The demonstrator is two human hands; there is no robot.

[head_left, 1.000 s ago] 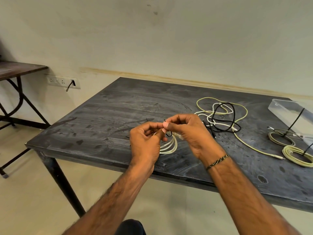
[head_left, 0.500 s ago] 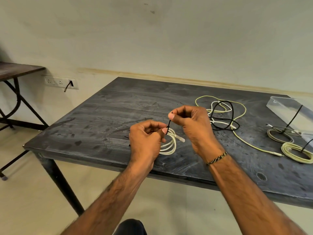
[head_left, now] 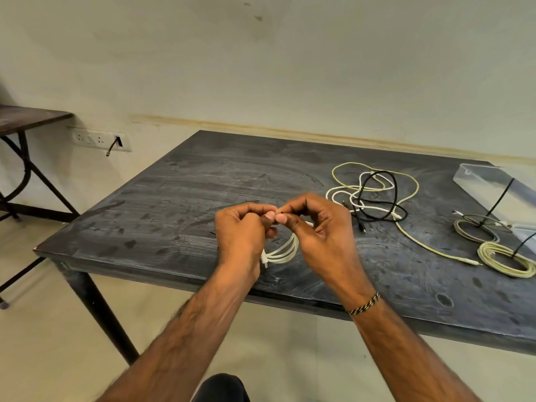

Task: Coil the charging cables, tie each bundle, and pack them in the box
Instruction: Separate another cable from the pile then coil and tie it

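A: What has changed in the last second?

B: The right hand (head_left: 316, 230) had drawn up and away, pulling a thin black tie (head_left: 280, 212) taut above the white cable coil (head_left: 282, 250). Now it is back down, thumb to thumb with the left hand (head_left: 242, 230), and only a speck of the tie shows between the fingertips.

A: So what does that mean for the job?

B: I judge the tie is being cinched or tucked — this bundle looks nearly finished, but not yet packed.

A: How are the hands set?

B: Both are curled tight. The left pinches the top of the coil, the right pinches the tie end beside it. The coil hangs below them, over the near edge of the counter (head_left: 203, 192).

A: And the rest of the work?

B: Two tied coils (head_left: 506, 258) lie on the counter at the far right, just beside the clear plastic box (head_left: 481, 177) rather than inside it, as far as I can tell. A tangle of loose cables (head_left: 374, 195) — black, white and pale yellow — waits right of centre.

A: Anything you can't make out?

B: Whether the tie is knotted or locked; the fingers hide it. The box is cut off by the right edge, so its contents are unclear.
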